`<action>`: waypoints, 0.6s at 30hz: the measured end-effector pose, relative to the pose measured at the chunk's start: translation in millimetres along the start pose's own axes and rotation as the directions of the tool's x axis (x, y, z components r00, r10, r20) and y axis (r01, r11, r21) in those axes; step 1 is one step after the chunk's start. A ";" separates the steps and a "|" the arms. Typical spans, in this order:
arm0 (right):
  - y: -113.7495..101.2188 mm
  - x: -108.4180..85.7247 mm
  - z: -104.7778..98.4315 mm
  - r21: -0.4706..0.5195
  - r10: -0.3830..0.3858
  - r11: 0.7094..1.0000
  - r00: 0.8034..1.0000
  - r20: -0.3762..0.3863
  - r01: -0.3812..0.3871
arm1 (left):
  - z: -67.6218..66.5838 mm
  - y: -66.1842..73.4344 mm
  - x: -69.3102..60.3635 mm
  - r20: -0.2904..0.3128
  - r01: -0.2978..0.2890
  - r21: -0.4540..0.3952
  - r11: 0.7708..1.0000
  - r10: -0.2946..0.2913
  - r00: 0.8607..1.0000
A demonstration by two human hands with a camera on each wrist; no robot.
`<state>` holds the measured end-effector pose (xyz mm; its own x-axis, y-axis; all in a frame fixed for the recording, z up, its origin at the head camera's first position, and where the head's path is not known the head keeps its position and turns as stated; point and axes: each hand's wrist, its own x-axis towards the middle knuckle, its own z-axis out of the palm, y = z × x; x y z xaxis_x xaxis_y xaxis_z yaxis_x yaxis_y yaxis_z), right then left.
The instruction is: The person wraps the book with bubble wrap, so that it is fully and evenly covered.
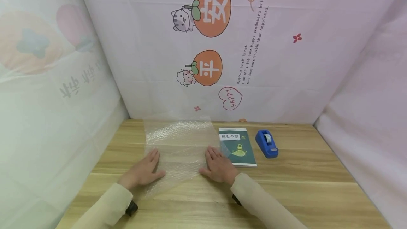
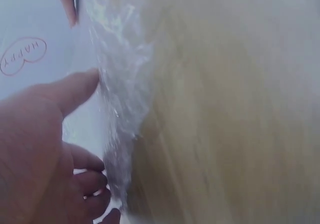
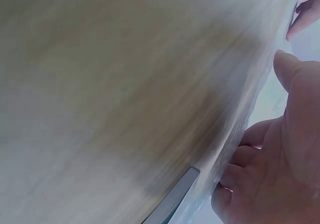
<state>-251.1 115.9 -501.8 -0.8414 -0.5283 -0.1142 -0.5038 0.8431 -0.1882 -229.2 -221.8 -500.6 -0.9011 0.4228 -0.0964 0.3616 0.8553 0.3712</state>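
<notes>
A clear sheet of bubble wrap (image 1: pixel 181 144) lies spread on the wooden table, its far edge reaching the back wall. My left hand (image 1: pixel 143 170) rests on its left side, fingers straight and thumb spread inward. On the right side my right hand (image 1: pixel 219 165) presses down likewise, fingers extended. Both wrist views show the left hand (image 2: pixel 45 134) and the right hand (image 3: pixel 280 159) touching the film with nothing gripped. Just beyond the right hand is a dark green booklet (image 1: pixel 243 154) with a white label; a corner of the wrap overlaps its left edge.
A blue tape dispenser (image 1: pixel 267 144) stands right of the booklet. The wooden table (image 1: pixel 305 186) meets a printed cloth backdrop (image 1: pixel 152 63) at the back, with cloth walls on the left and right.
</notes>
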 end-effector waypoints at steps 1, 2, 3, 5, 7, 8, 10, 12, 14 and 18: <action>-1.3 0.3 -0.4 0.001 -0.002 1.000 1.000 0.000 0.002 | 0.9 1.8 -0.2 -0.004 0.004 -0.003 1.000 -0.004 1.000; -2.5 0.4 -0.5 0.003 -0.001 1.000 1.000 0.000 0.001 | 2.0 3.4 -0.3 -0.004 0.013 -0.002 1.000 -0.013 1.000; -3.6 0.5 -0.6 0.002 -0.001 1.000 1.000 -0.001 0.001 | 3.0 5.0 -0.3 -0.007 0.020 -0.005 1.000 -0.020 1.000; -5.2 0.5 -0.6 -0.002 0.000 1.000 1.000 -0.001 0.000 | 5.3 8.3 -0.4 -0.009 0.038 -0.008 0.999 -0.038 0.999; -6.8 0.2 -1.0 -0.005 0.000 1.000 1.000 -0.001 0.000 | 7.9 11.1 -0.1 -0.012 0.054 -0.002 0.999 -0.054 0.998; -7.3 0.1 -1.0 -0.007 -0.001 1.000 1.000 -0.002 0.001 | 8.7 13.2 -0.2 -0.013 0.062 0.004 0.998 -0.062 0.998; -8.0 0.1 -1.3 -0.010 0.001 1.000 1.000 -0.001 -0.001 | 10.2 17.4 -0.4 -0.016 0.074 0.016 0.997 -0.074 0.997; -8.9 0.5 -1.5 -0.010 0.004 1.000 1.000 0.003 -0.004 | 11.5 22.2 -0.5 -0.021 0.087 0.022 0.996 -0.086 0.996; -9.9 1.0 -1.3 -0.013 0.008 1.000 1.000 0.013 -0.008 | 12.8 27.3 -0.3 -0.026 0.104 0.024 0.994 -0.104 0.994; -12.9 2.9 -1.1 -0.017 0.010 1.000 1.000 0.027 -0.009 | 16.0 37.3 0.7 -0.029 0.143 0.036 0.989 -0.142 0.989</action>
<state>-247.2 103.6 -498.6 -0.8405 -0.5227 -0.1427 -0.4992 0.8495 -0.1709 -212.5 -184.8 -501.5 -0.9499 0.2881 -0.1209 0.2374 0.9171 0.3202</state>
